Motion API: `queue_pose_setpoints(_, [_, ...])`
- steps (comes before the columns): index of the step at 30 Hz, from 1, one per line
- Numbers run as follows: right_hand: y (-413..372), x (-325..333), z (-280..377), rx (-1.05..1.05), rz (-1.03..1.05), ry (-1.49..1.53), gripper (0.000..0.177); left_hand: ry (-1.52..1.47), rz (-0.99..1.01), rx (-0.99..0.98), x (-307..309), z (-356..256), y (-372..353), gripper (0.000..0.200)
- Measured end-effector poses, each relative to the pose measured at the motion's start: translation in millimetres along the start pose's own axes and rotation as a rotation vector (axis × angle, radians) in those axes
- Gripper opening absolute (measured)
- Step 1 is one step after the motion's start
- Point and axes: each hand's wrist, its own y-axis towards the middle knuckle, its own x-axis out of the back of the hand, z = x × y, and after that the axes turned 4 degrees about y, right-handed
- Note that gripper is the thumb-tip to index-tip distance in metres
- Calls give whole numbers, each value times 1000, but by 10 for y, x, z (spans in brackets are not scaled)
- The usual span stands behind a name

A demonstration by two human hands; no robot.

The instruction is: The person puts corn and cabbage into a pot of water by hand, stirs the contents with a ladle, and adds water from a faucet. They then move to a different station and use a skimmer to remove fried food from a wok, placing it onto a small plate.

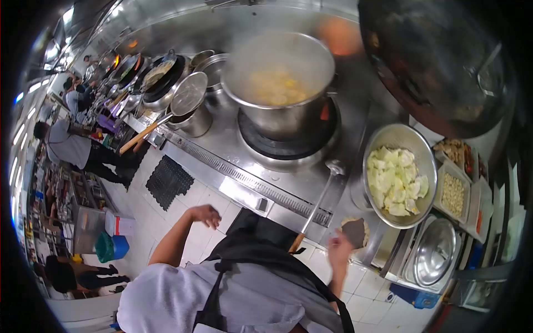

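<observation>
My left hand [205,215] hangs in the air before the counter's front edge, its fingers loosely apart and nothing in them. At the right, my right hand [340,247] is blurred beside a dark cloth [355,232] on the counter edge; whether it grips the cloth I cannot tell. Ahead, a large steaming pot [277,114] with yellowish food stands on a black burner [288,145]. A long-handled ladle [319,202] lies across the front edge between my hands. Cut cabbage fills part of a metal colander [401,215] at the right.
A strainer [189,94] with a wooden handle rests on a smaller pot [194,123]. A big dark wok [433,66] stands tilted at the upper right. Ingredient trays [454,194] and a metal lid [435,251] are at the right. Co-workers [69,145] stand at the left.
</observation>
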Motion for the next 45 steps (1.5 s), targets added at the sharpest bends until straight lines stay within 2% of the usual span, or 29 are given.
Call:
queue_pose_setpoints(1, [33, -297, 229, -197, 217, 85, 59, 48, -33, -97, 117, -206, -23, 30])
queue_pose_setpoints(3, [32, -900, 439, -195, 167, -156, 70, 63, -153, -265, 356, -688, -135, 27])
queue_pose_setpoints(5, [9, -1599, -179, -54, -12, -230, 76, 58, -232, -540, 779, -1011, -82, 28])
queue_pose_setpoints(6, [-11, -1798, -400, 27, -95, -260, 79, 1, -311, -568, 870, -1313, -198, 27])
queue_pose_setpoints(7, [-11, -1733, -279, -62, -64, -195, 76, 9, -347, -598, 1061, -1548, -239, 27])
queue_pose_setpoints(8, [-13, -1650, -146, -303, -22, -2, 74, -3, -393, -679, 1235, -1737, -241, 27])
queue_pose_setpoints(9, [-88, -1692, -233, -159, -189, 28, 69, 54, -265, -815, 1522, -1921, -230, 30])
queue_pose_setpoints(10, [-104, -1750, -453, -37, -271, 177, 63, -45, -372, -800, 1597, -2170, -333, 29])
queue_pose_setpoints(11, [-188, -1701, -374, -285, -205, 237, 49, -183, -399, -825, 1760, -2365, -261, 27])
queue_pose_setpoints(13, [-556, -1397, 905, -464, -173, 476, 37, -379, -414, -853, 2099, -2627, -149, 26])
queue_pose_setpoints(16, [-932, -1329, 1629, -358, -265, 727, 30, -443, -403, -833, 2407, -3059, 10, 30])
queue_pose_setpoints(19, [-978, -1237, 1966, -194, -336, 696, 29, -398, -371, -798, 2535, -3330, 134, 31])
queue_pose_setpoints(23, [-829, -1216, 2248, -53, -426, 608, 32, -466, -341, -736, 2660, -3420, 176, 22])
queue_pose_setpoints(24, [-758, -1185, 2352, 9, -419, 584, 32, -515, -363, -748, 2666, -3434, 165, 18])
queue_pose_setpoints(27, [-494, -903, 2442, 7, -354, 569, 37, -528, -346, -797, 2774, -3492, 282, 16])
queue_pose_setpoints(28, [-360, -730, 2455, 66, -421, 383, 41, -512, -361, -795, 2796, -3515, 339, 15])
queue_pose_setpoints(30, [-81, -269, 2896, 50, -416, 154, 47, -476, -388, -791, 2832, -3589, 432, 12])
queue_pose_setpoints(31, [83, -8, 3236, -24, -345, 111, 50, -476, -377, -794, 2843, -3615, 447, 12])
queue_pose_setpoints(32, [346, 163, 3232, 191, -373, -75, 50, -478, -365, -796, 2865, -3627, 442, 11])
queue_pose_setpoints(34, [763, 406, 3569, 353, -304, -317, 53, -479, -349, -788, 2884, -3628, 492, 10])
queue_pose_setpoints(35, [938, 487, 3901, 306, -214, -367, 55, -477, -349, -782, 2907, -3629, 514, 9])
queue_pose_setpoints(37, [1388, 519, 4071, 458, -106, -596, 60, -463, -342, -774, 2925, -3608, 535, 9])
queue_pose_setpoints(39, [1830, 433, 4101, 446, 3, -872, 68, -434, -325, -772, 2940, -3606, 512, 10])
queue_pose_setpoints(42, [2272, 235, 4213, 438, 58, -1193, 74, -420, -313, -770, 2923, -3603, 432, 12])
queue_pose_setpoints(45, [2598, 145, 4344, 452, 156, -1329, 80, -371, -350, -763, 2908, -3604, 396, 15])
